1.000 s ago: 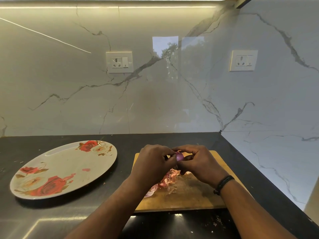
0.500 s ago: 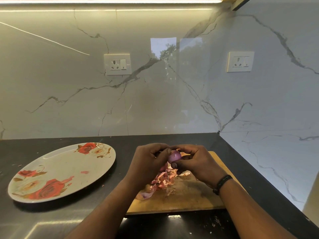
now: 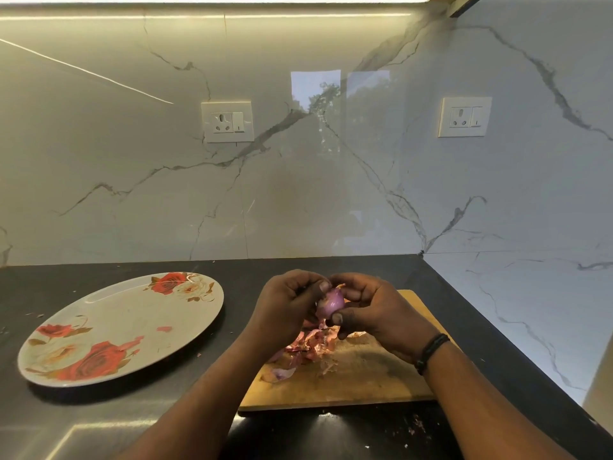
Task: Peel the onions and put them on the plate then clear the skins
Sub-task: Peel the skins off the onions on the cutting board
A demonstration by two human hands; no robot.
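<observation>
While both hands pinch the onion [image 3: 331, 302] over the cutting board [image 3: 365, 376] (left hand [image 3: 287, 308] fingertips picking skin, right hand [image 3: 371, 313] gripping), peeling continues; next, transfer to the plate [image 3: 132, 313].

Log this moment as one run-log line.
step: peeling | both hands hold onion over board | skins on board | plate holds no onions

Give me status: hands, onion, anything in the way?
Left hand and right hand both grip the onion above the board. Skins piled beneath. Plate holds no onions; nothing blocks it.
</observation>
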